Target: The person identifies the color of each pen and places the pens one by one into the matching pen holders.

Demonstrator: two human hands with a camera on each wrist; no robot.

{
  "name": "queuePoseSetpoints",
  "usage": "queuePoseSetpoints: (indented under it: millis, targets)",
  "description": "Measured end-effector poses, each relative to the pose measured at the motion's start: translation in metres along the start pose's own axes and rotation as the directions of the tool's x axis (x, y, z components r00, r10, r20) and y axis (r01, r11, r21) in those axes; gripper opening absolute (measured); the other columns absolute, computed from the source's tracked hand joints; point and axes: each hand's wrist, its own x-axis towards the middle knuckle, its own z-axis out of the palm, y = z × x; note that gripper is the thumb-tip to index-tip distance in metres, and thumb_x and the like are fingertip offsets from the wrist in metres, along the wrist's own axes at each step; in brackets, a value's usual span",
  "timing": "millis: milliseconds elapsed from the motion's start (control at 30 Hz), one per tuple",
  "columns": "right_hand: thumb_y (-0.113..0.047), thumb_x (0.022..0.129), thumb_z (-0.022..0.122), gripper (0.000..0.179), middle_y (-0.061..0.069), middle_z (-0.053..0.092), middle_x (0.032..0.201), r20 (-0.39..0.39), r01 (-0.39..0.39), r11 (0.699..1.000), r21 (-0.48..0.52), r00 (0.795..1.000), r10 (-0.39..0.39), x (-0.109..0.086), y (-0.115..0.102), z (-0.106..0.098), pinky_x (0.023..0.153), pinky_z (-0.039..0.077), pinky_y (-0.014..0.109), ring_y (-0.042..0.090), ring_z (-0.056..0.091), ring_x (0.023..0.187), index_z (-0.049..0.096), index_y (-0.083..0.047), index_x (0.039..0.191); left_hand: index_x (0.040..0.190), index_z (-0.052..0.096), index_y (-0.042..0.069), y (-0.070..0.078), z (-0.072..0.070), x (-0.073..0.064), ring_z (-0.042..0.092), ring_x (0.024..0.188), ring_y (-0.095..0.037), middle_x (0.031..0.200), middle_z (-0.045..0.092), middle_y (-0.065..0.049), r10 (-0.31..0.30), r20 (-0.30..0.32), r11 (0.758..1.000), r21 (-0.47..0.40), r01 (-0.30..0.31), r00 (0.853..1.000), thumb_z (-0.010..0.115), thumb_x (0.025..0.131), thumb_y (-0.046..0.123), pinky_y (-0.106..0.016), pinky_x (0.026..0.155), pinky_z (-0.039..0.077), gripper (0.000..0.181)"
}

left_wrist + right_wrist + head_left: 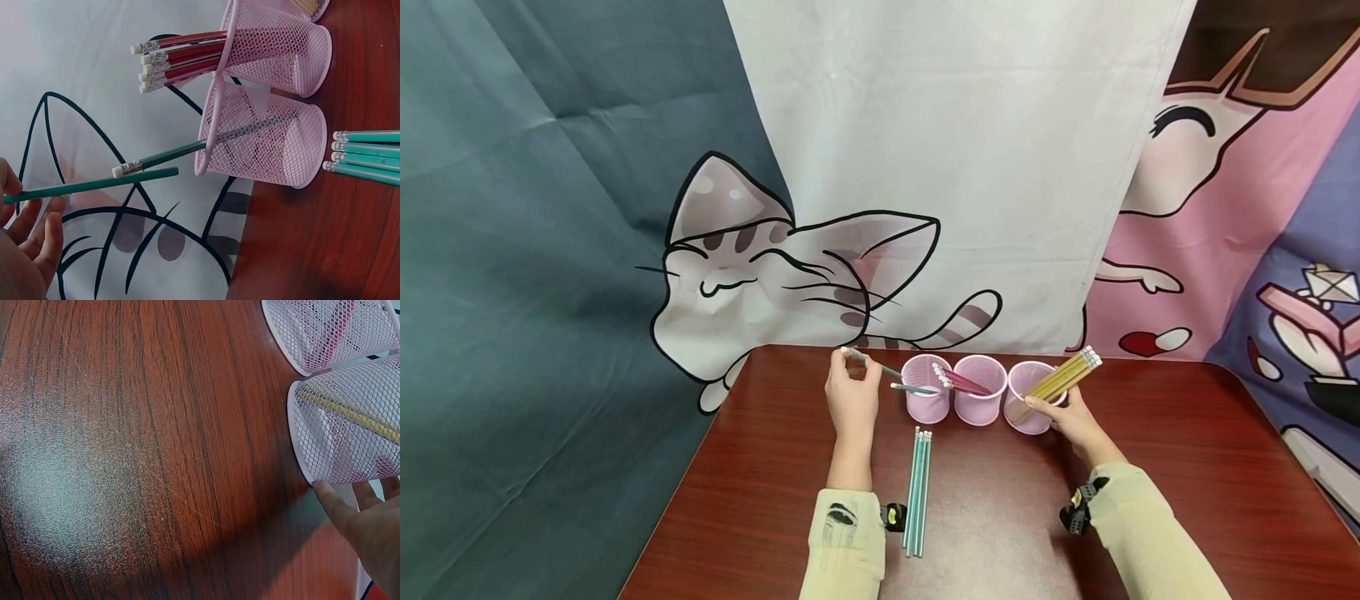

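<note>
My left hand (853, 400) pinches a green pencil (106, 184) near its eraser end, its other end pointing at the left pink mesh cup (927, 408). Inside that cup leans another green pencil (175, 154), eraser outward. Several red pencils (187, 59) lean in the middle mesh cup (978, 410). Around the right mesh cup (1026, 422), my right hand (1078, 423) holds its side, thumb toward the front and other fingers partly hidden behind. A bundle of yellow pencils (1060, 379) slants out of this cup over the hand.
Several green pencils (917, 492) lie side by side on the reddish-brown table (992, 517), in front of the left cup. The three cups stand in a row near the table's back edge. A printed cloth with a cartoon cat (760, 292) hangs behind.
</note>
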Motion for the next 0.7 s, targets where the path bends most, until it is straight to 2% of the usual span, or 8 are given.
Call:
queuePoseSetpoints:
  millis: [100,233,300,400,533,700]
  targets:
    - [-0.029,0.085,0.066,0.082,0.021,0.039,0.126,-0.008,0.032,0.999,0.021,0.999,-0.032,0.002,0.005,-0.001,0.082,0.042,0.040,0.018,0.049,0.099,0.010,-0.014,0.143,0.092,0.056,0.009,-0.004,0.002,0.000,0.063,0.068,-0.014,0.080,0.066,0.001,-0.021,0.037,0.999,-0.030,0.022,0.999,0.061,0.078,0.008,-0.034,0.059,0.046,0.015]
    - [-0.034,0.082,0.068,0.085,0.023,0.039,0.123,-0.004,0.059,0.998,0.012,0.998,-0.059,0.000,0.002,-0.001,0.077,0.043,0.038,0.016,0.050,0.095,0.011,-0.011,0.141,0.091,0.054,0.010,-0.011,0.006,-0.003,0.063,0.065,-0.014,0.074,0.067,0.000,-0.057,0.074,0.997,-0.038,0.060,0.996,0.061,0.078,0.009,-0.033,0.057,0.046,0.014]
    - [-0.035,0.083,0.068,0.086,0.023,0.037,0.125,0.002,0.048,0.999,-0.015,0.999,-0.048,-0.002,-0.002,0.000,0.080,0.042,0.039,0.014,0.049,0.096,0.009,-0.010,0.141,0.090,0.054,0.011,-0.014,0.007,-0.005,0.063,0.064,-0.014,0.069,0.066,-0.002,-0.070,0.080,0.997,-0.027,0.072,0.994,0.061,0.078,0.010,-0.034,0.058,0.046,0.014]
    - [-0.029,0.085,0.067,0.082,0.024,0.035,0.128,-0.009,0.019,1.000,-0.007,1.000,-0.019,-0.002,-0.003,0.001,0.084,0.041,0.042,0.015,0.048,0.097,0.009,-0.013,0.141,0.089,0.053,0.012,-0.018,0.009,-0.008,0.063,0.064,-0.015,0.066,0.065,-0.002,-0.087,0.092,0.996,-0.011,0.088,0.992,0.061,0.078,0.011,-0.036,0.059,0.046,0.014]
    - [-0.026,0.088,0.064,0.083,0.025,0.030,0.134,-0.002,-0.001,1.000,-0.008,1.000,0.001,-0.001,-0.003,0.001,0.090,0.038,0.045,0.015,0.045,0.101,0.004,-0.013,0.144,0.089,0.052,0.012,-0.023,0.012,-0.011,0.063,0.066,-0.014,0.072,0.065,-0.001,-0.097,0.111,0.995,-0.004,0.099,0.989,0.062,0.078,0.011,-0.037,0.061,0.047,0.015]
    - [-0.027,0.086,0.066,0.085,0.025,0.033,0.130,-0.010,0.013,1.000,-0.002,1.000,-0.013,-0.001,-0.002,0.001,0.085,0.041,0.040,0.014,0.048,0.098,0.006,-0.013,0.144,0.094,0.053,0.012,-0.029,0.015,-0.015,0.065,0.067,-0.012,0.079,0.068,0.000,-0.103,0.123,0.995,0.016,0.102,0.987,0.065,0.079,0.011,-0.036,0.062,0.049,0.019]
